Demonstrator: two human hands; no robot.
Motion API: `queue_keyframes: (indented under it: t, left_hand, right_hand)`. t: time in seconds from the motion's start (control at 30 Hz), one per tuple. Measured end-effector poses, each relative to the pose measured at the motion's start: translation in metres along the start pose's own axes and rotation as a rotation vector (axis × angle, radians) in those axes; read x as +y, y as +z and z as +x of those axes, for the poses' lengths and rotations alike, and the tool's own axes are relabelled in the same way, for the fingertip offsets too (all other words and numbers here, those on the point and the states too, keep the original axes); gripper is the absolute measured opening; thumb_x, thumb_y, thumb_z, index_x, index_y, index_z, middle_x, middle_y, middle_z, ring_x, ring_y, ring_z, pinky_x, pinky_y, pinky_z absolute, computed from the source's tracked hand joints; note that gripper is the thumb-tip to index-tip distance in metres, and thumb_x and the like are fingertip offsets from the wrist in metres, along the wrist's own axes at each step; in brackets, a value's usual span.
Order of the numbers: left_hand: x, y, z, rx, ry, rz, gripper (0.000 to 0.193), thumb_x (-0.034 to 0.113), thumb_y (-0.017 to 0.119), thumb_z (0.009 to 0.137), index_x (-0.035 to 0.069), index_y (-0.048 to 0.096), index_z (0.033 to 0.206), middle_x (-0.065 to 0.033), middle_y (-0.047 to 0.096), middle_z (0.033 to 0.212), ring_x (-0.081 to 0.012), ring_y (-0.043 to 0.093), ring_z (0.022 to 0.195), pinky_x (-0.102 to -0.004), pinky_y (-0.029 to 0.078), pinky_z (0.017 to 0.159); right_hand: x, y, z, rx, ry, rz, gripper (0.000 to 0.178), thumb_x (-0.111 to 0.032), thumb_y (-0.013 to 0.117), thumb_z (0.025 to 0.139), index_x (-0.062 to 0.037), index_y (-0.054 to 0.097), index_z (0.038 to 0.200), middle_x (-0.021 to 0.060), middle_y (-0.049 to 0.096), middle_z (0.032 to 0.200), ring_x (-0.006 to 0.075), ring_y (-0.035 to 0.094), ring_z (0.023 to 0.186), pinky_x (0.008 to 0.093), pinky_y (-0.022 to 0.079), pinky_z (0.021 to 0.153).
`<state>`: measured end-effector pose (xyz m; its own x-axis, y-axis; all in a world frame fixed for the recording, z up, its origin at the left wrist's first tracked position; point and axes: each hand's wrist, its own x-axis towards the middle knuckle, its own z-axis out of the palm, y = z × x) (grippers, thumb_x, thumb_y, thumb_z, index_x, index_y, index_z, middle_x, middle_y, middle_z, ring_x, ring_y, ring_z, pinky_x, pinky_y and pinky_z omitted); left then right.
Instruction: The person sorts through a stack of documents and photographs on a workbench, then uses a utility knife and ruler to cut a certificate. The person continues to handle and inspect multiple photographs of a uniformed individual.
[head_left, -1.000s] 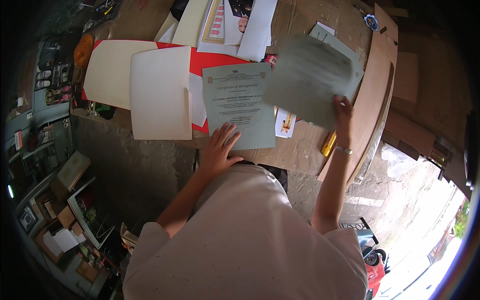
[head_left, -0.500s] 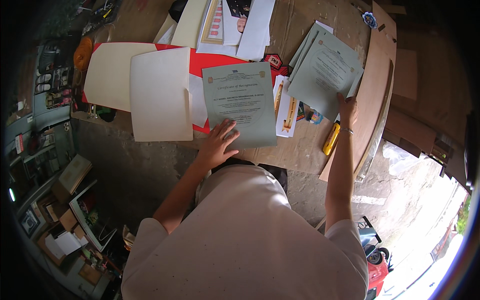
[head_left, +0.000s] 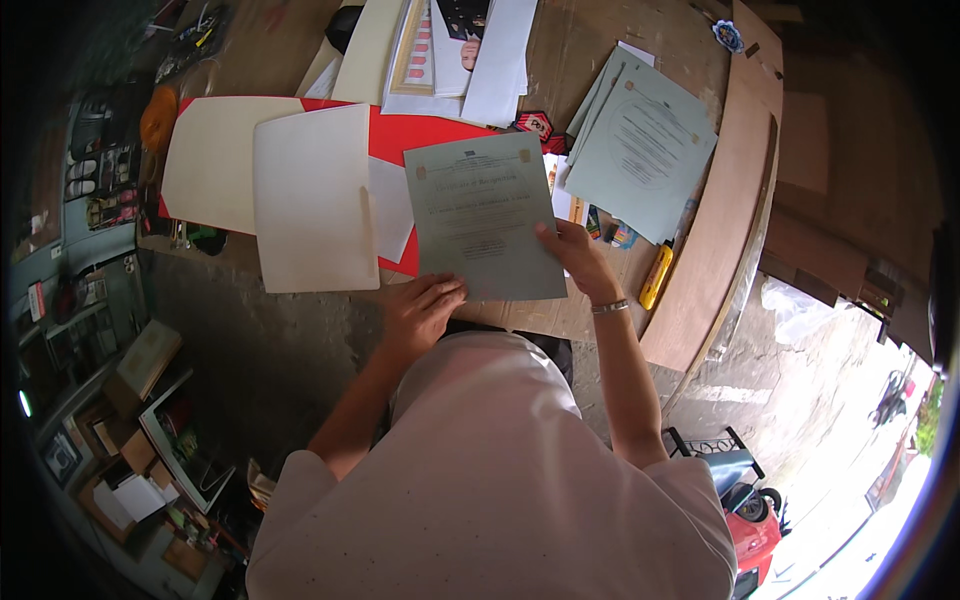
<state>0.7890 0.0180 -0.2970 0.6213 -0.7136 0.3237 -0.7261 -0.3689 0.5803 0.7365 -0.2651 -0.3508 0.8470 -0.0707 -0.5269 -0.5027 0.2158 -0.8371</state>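
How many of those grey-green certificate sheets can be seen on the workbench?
2 clearly: one certificate under both hands, another topping a stack to the right. The sheets beneath it look alike, so more may be hidden.

A small red and black label [head_left: 535, 124] lies on the worktop toward the far side, just right of the red sheet [head_left: 420, 135] and touching the top corner of the grey-green certificate [head_left: 487, 215]. At the far right corner sits a round blue and white sticker [head_left: 728, 35] (its print too small to make out). No screens or signs show; boxes [head_left: 145, 355] crowd the shelves at left.
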Motion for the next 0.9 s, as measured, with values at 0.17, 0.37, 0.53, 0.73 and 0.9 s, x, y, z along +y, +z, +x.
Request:
queue_keyframes:
  t: [0.17, 0.37, 0.53, 0.73, 0.9]
  left_hand:
    - [0.009, 0.001, 0.012, 0.015, 0.056, 0.013, 0.03, 0.013, 0.082, 0.08, 0.006, 0.07, 0.106, -0.0062, 0.072, 0.11, -0.0281, 0.067, 0.107, -0.0403, 0.055, 0.089]
    - [0.004, 0.037, 0.069, 0.131, -0.15, -0.143, 0.04, 0.021, 0.078, 0.088, 0.003, 0.061, 0.12, -0.0158, 0.066, 0.121, -0.0333, 0.063, 0.114, -0.0445, 0.051, 0.095]
    - [-0.014, 0.122, 0.156, -0.011, -0.199, -0.356, 0.042, 0.027, 0.071, 0.094, -0.001, 0.057, 0.121, -0.0209, 0.065, 0.115, -0.0364, 0.064, 0.109, -0.0445, 0.051, 0.093]
    - [-0.017, 0.18, 0.227, -0.313, -0.289, 0.057, 0.056, 0.04, 0.07, 0.093, -0.005, 0.055, 0.123, -0.0244, 0.066, 0.116, -0.0386, 0.063, 0.109, -0.0471, 0.05, 0.094]
    - [-0.014, 0.201, 0.243, -0.302, -0.447, 0.125, 0.064, 0.043, 0.075, 0.088, -0.006, 0.055, 0.123, -0.0238, 0.067, 0.111, -0.0385, 0.065, 0.104, -0.0449, 0.051, 0.09]
  right_hand:
    - [0.01, -0.018, -0.002, 0.157, -0.132, 0.018, 0.032, -0.021, 0.067, 0.1, 0.0044, 0.066, 0.119, 0.0057, 0.071, 0.105, 0.0092, 0.063, 0.092, 0.0268, 0.054, 0.081]
    - [0.011, -0.163, -0.032, 0.81, -0.104, 0.159, 0.027, -0.025, 0.067, 0.1, -0.0029, 0.067, 0.115, 0.0006, 0.07, 0.095, 0.0084, 0.061, 0.08, 0.0242, 0.049, 0.071]
    - [0.04, -0.245, -0.015, 0.844, -0.029, 0.009, 0.034, -0.02, 0.056, 0.104, 0.0031, 0.061, 0.129, 0.0073, 0.072, 0.101, 0.0131, 0.066, 0.085, 0.027, 0.053, 0.074]
    - [0.048, -0.216, 0.016, 1.14, 0.109, -0.673, 0.035, -0.017, 0.062, 0.095, 0.0036, 0.057, 0.123, 0.0266, 0.064, 0.119, 0.0469, 0.061, 0.109, 0.049, 0.052, 0.093]
    - [0.034, -0.181, 0.025, 1.251, 0.14, -0.867, 0.047, -0.014, 0.065, 0.091, 0.0005, 0.048, 0.133, 0.0247, 0.052, 0.126, 0.0415, 0.053, 0.118, 0.0467, 0.047, 0.1]
